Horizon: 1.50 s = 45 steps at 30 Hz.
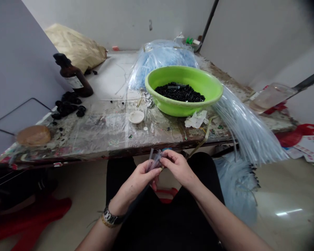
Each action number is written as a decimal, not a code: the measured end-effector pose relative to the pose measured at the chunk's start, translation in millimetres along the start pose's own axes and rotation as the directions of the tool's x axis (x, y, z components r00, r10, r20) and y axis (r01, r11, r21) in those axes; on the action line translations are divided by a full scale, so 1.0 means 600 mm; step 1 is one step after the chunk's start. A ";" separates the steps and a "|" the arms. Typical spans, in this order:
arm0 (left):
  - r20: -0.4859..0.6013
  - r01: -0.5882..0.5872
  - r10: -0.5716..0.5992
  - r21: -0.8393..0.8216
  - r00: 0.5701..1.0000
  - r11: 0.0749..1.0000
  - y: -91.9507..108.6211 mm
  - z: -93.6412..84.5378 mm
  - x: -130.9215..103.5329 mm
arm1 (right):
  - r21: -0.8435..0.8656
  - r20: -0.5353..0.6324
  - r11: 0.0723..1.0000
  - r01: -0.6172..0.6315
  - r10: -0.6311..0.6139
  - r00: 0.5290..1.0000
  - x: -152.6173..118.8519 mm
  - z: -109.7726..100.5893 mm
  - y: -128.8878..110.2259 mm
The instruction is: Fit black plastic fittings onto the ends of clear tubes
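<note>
Just in front of the table edge, above my lap, my left hand (141,179) is closed around a few short clear plastic tubes (155,161). Their upper ends stick out past the fingers, tilted. My right hand (176,166) is closed in a pinch at the tube ends, thumb against fingertips; whether a small part sits between them is hidden. Beyond the hands on the table stands a green basin (183,108) holding many small black pieces (178,93). A small white dish (136,117) lies to its left.
Long clear tubes (251,127) hang over the table's right edge, with a plastic-wrapped bundle (164,52) behind the basin. To the left are a brown bottle (74,78), black lumps (68,104), a tan block (34,135) and a cream sack (73,47). A clear container (273,96) stands right.
</note>
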<state>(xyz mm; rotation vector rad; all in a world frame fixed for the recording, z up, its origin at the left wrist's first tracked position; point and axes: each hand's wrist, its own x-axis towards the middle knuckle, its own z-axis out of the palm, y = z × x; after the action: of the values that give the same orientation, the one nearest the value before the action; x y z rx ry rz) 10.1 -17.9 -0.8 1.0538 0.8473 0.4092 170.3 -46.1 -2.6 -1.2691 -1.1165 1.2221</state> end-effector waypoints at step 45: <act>-0.413 -0.258 0.163 -0.187 0.896 0.948 0.014 -0.045 0.013 | -0.737 0.042 0.605 0.301 -0.404 0.914 0.173 -0.056 -0.077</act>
<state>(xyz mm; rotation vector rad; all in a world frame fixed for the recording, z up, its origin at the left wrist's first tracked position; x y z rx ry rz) -5.1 7.1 -2.4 0.8527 1.0124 0.9103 211.2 58.5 35.9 -1.5689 -1.7590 0.3462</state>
